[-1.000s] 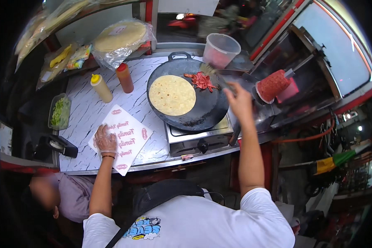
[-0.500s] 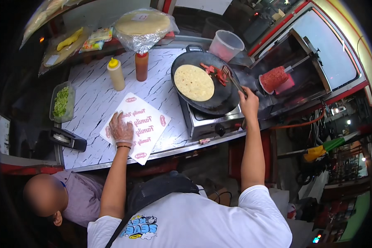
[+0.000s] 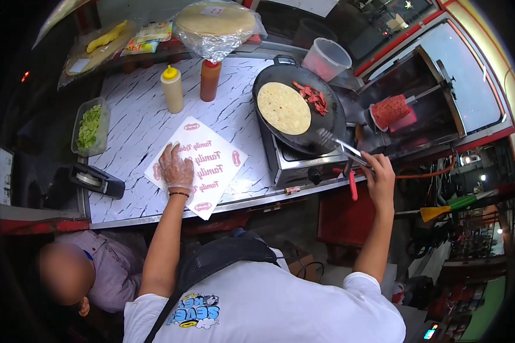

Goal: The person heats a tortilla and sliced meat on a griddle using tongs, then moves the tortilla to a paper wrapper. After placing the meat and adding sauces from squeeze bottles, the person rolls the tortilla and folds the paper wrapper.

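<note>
Left hand gloved, fingers spread on paper sheet, desk below. Right hand gripping metal utensil, tip over pan near 4 o'clock. Pan: paper sheet's 2 o'clock; flatbread at its 9, meat strips at 1.

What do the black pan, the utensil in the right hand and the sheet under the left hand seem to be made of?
The black pan looks like metal, perhaps cast iron: its surface is dark and dull, and it sits on a stove. The utensil is probably steel, shining silvery. The sheet seems smooth paper, perhaps coated: it lies flat, with sharp corners and red print.
</note>
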A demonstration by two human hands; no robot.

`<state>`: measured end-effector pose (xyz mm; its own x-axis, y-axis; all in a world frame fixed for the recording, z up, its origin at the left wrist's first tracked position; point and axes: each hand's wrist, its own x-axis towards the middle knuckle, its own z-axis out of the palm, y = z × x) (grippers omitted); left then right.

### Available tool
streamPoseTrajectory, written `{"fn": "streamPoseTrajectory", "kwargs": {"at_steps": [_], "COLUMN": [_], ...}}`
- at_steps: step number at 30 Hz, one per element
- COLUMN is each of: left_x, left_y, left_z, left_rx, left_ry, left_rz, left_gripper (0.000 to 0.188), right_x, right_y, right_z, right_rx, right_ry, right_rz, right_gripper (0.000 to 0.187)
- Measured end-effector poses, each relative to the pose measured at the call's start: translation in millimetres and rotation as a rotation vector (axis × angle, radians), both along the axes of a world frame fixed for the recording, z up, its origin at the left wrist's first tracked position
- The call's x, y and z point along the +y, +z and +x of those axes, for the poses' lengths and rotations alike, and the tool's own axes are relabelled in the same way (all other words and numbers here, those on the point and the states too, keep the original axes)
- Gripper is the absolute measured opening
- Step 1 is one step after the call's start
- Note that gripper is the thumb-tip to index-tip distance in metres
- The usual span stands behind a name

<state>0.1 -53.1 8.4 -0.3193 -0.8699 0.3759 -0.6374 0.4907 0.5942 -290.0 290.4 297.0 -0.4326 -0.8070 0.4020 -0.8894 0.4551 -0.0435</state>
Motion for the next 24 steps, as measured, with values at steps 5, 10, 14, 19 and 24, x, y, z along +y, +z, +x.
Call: {"fn": "streamPoseTrajectory", "kwargs": {"at_steps": [5,10,14,19,24], "left_x": [2,-3,-5,-6,-5], "left_y": [-3,-3,-12,-13,-17], "left_z": [-5,-3,-2,-7,-3], "left_rx": [-0.033,-0.092,-0.097,-0.138,-0.124], "left_ry": [-0.026,0.017,0.018,0.033,0.049], "left_rz": [-0.027,-0.04,-0.072,-0.097,-0.127], "left_gripper": [0.054,0.054,0.054,0.054,0.055], "right_x": [-34,-70,-99,-101,-45], "right_y": [-30,50,80,18,-33], "right_z": [-32,-64,-96,-111,-97], "right_rx": [0.067,-0.018,-0.105,-0.188,-0.379], "right_ry": [0.275,0.367,0.335,0.291,0.297], "right_rz": [0.009,-0.141,-0.185,-0.179,-0.093], "right_gripper": [0.041,0.035,0.032,0.034,0.033]}}
